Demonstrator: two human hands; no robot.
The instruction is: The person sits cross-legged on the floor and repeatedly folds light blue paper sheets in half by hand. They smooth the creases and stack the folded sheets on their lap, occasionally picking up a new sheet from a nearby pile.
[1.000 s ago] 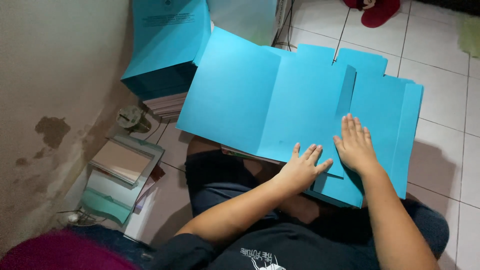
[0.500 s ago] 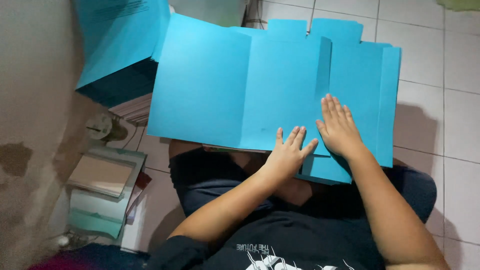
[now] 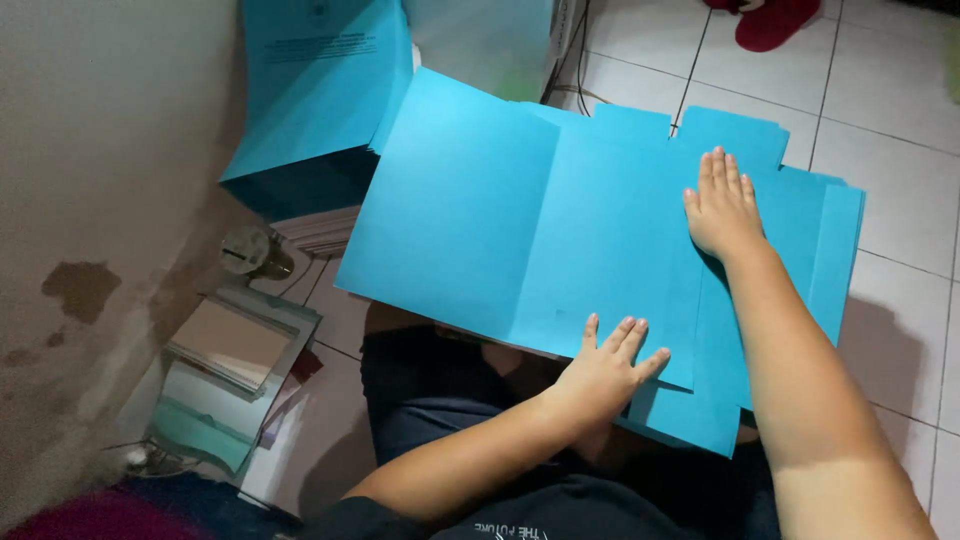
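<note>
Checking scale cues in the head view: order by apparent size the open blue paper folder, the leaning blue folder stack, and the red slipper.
1. Open blue paper folder
2. Leaning blue folder stack
3. Red slipper, partly cropped and farther away, so unsure.

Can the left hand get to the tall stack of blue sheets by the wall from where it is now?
Probably yes, with a stretch. The left hand lies flat on the near edge of the blue folder sheet; the stack of blue sheets stands beyond that sheet's far left corner, with nothing raised between them.

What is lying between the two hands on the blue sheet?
Only bare blue folder sheet lies between the left hand and right hand, seen in the head view.
</note>
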